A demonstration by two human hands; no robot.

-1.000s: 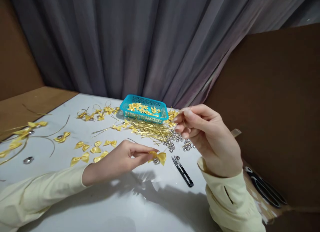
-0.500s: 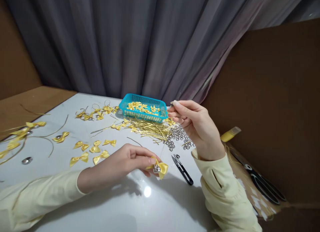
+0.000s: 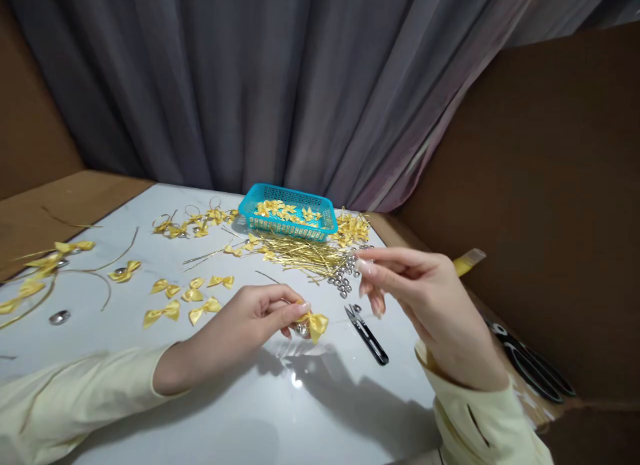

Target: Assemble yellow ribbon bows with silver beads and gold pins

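My left hand [image 3: 267, 315] pinches a yellow ribbon bow [image 3: 317, 325] between thumb and fingertips, above the white table. A shiny silver bell [image 3: 302, 329] hangs against the bow's underside, partly covered by ribbon and fingers. To the right, my right hand [image 3: 407, 285] is raised, thumb and forefinger pressed together; whatever they grip is too fine to make out. A faint thread-like line shows right of the bow, its far end unclear. Black thread snips [image 3: 367, 337] lie on the table between the hands, beside one loose bell [image 3: 357, 307].
Behind the hands stand a turquoise basket [image 3: 250, 208] of yellow bows, a heap of gold ties [image 3: 305, 255] and silver bells [image 3: 341, 283]. Finished-looking bows [image 3: 163, 313] lie left. Large scissors [image 3: 533, 368] and a yellow-filled tube [image 3: 469, 261] are at right.
My right hand has come down and to the right, uncovering yellow bows beside the basket. My left hand has shifted slightly left and up with the bow and bell.
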